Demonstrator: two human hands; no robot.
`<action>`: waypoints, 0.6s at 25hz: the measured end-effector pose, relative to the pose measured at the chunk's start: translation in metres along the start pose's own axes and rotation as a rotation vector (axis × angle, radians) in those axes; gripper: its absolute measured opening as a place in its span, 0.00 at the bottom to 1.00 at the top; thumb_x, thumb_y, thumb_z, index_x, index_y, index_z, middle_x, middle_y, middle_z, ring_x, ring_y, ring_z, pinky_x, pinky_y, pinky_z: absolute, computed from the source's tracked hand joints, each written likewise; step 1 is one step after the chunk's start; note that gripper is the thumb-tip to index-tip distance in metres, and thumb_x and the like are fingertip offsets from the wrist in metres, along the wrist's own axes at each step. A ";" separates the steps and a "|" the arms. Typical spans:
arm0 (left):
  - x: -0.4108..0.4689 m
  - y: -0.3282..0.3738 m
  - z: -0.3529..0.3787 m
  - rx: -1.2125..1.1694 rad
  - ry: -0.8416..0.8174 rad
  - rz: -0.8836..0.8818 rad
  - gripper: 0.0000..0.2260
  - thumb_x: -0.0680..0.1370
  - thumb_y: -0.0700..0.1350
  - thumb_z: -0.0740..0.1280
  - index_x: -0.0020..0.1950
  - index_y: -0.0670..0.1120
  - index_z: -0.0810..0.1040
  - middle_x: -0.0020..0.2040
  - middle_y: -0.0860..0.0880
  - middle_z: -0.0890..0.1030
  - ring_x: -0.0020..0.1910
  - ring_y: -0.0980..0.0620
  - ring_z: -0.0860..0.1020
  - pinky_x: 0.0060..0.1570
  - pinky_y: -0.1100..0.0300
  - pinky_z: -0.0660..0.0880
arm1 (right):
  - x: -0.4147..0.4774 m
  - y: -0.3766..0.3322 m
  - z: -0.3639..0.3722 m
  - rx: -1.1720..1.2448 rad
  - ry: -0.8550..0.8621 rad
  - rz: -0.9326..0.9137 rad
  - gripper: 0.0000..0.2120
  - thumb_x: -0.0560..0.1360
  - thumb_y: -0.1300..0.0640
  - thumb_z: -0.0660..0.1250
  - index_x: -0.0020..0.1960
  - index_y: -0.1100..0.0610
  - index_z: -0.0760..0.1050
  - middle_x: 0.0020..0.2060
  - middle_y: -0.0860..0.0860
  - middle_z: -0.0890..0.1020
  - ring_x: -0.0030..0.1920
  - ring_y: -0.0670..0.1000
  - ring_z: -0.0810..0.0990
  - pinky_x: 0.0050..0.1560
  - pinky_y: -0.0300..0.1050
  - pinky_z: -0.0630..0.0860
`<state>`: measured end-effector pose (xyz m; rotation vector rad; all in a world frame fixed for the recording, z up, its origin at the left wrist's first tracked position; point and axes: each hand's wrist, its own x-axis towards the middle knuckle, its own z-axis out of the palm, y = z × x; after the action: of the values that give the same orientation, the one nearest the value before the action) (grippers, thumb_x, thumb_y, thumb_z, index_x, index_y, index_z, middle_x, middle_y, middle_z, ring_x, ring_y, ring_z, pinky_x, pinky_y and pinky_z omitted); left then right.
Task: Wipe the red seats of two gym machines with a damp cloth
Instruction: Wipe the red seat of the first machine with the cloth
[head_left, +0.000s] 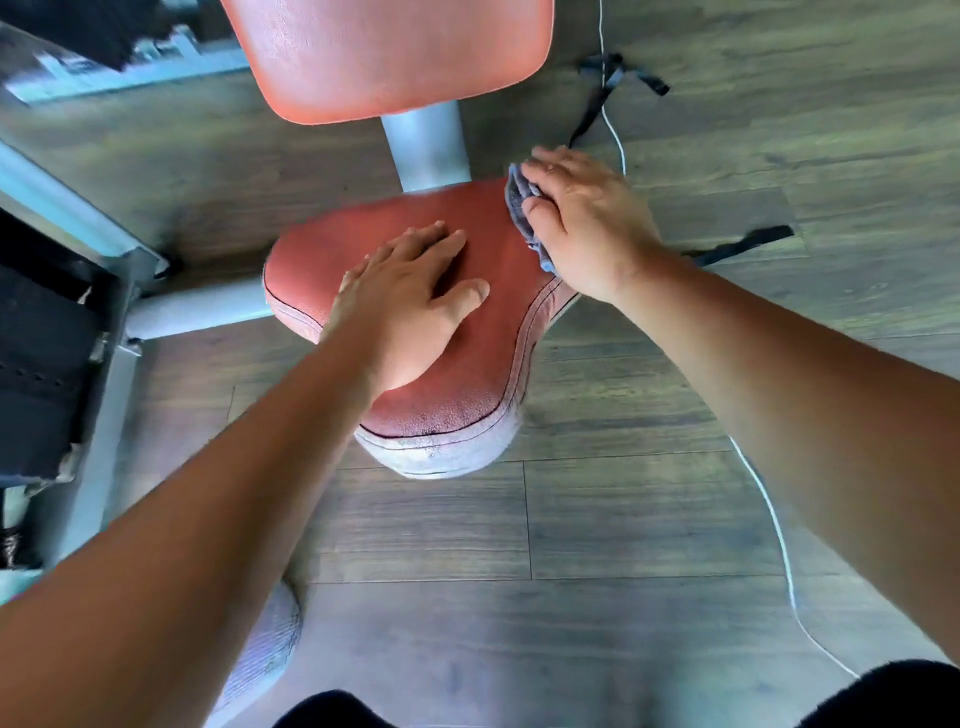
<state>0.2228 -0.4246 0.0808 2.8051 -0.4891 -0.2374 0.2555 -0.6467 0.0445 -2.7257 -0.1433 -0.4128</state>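
Note:
A red padded seat (483, 358) with worn, pale edges sits in the middle of the head view on a grey post. My left hand (410, 301) lies flat on the seat's top, fingers together, holding nothing. My right hand (582, 223) presses a grey-blue cloth (519, 208) against the seat's far right edge, fingers curled over it. Most of the cloth is hidden under the hand. Above the seat stands the red back pad (389, 52) of the same machine.
A grey metal frame (104, 260) and black weight stack (36, 353) stand at the left. Black straps (608, 83) and a thin white cord (774, 519) lie on the wood-look floor at the right. My grey shoe (265, 639) is below.

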 end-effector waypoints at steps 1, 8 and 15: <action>0.000 0.000 0.001 -0.011 0.002 0.005 0.31 0.79 0.67 0.56 0.81 0.60 0.62 0.83 0.59 0.60 0.82 0.50 0.58 0.79 0.45 0.55 | 0.000 0.000 0.001 0.002 0.007 -0.005 0.24 0.80 0.51 0.54 0.70 0.59 0.76 0.72 0.57 0.75 0.73 0.57 0.72 0.73 0.52 0.67; 0.009 -0.006 0.000 -0.055 -0.028 -0.010 0.38 0.70 0.71 0.53 0.80 0.61 0.65 0.82 0.58 0.61 0.82 0.51 0.58 0.79 0.41 0.54 | -0.050 -0.018 0.009 0.124 0.086 0.122 0.29 0.79 0.48 0.49 0.77 0.56 0.67 0.78 0.54 0.67 0.79 0.55 0.63 0.79 0.57 0.57; 0.008 -0.006 0.003 -0.099 -0.024 -0.033 0.33 0.73 0.69 0.56 0.79 0.63 0.65 0.82 0.62 0.60 0.82 0.56 0.55 0.80 0.39 0.51 | -0.180 -0.122 0.040 1.036 0.278 0.418 0.30 0.83 0.49 0.52 0.82 0.57 0.52 0.82 0.47 0.54 0.81 0.42 0.51 0.77 0.32 0.49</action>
<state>0.2311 -0.4225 0.0748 2.7187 -0.4247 -0.2943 0.0760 -0.5261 -0.0025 -1.6032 0.2291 -0.4243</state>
